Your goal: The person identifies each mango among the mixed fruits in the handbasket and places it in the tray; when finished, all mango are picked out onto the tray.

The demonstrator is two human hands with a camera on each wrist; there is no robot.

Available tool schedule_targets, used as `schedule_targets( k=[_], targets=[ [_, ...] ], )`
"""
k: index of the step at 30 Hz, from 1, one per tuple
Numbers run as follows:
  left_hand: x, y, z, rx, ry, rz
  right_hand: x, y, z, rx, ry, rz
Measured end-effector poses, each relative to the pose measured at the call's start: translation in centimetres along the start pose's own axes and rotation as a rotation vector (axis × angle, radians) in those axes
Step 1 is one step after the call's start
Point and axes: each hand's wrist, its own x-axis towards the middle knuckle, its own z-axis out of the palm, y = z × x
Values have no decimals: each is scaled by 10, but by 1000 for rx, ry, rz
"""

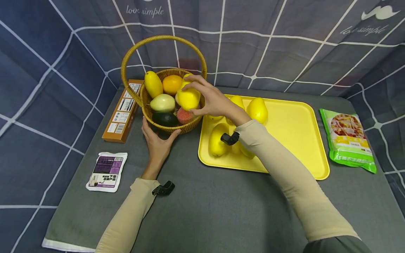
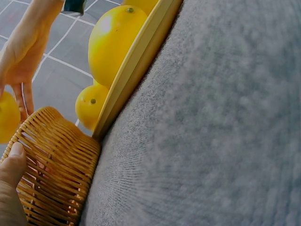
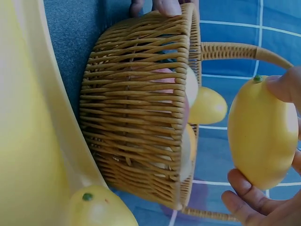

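A yellow oval fruit (image 1: 190, 101) is pinched between the thumb and fingers of my right hand (image 1: 213, 100), over the right side of the wicker basket (image 1: 143, 111). Its small green stem end shows in the right wrist view on the same fruit (image 3: 263, 134). My left hand (image 1: 158, 146) holds the basket's near side, thumb and fingers spread round the wall. Inside the basket lie a yellow elongated fruit (image 1: 153, 84), an orange fruit (image 1: 172, 84), a pale green fruit (image 1: 162, 103), a dark green fruit (image 1: 165, 119) and a reddish peach-like fruit (image 1: 185, 116), partly hidden.
Right of the basket, a yellow tray (image 1: 294, 140) bears several yellow fruits (image 1: 257, 110), some hidden by my right arm. A brown box (image 1: 121, 116) and a purple-and-white packet (image 1: 107, 172) lie at left. A green food bag (image 1: 349, 140) lies at far right. The basket's tall handle (image 1: 162, 37) arches above.
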Motion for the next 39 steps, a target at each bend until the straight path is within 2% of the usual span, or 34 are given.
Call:
schedule_targets(
  k=[11, 19, 36, 39],
  targets=[
    [1, -2, 1, 12, 7, 23, -33, -1, -16, 25, 42, -28],
    [-2, -2, 0, 6, 6, 1, -56, -1, -22, 19, 48, -12],
    [-1, 0, 1, -5, -2, -18, -119, 11, -51, -12, 107, 138],
    [-1, 1, 0, -6, 1, -19, -127, 15, -58, -12, 128, 137]
  ],
)
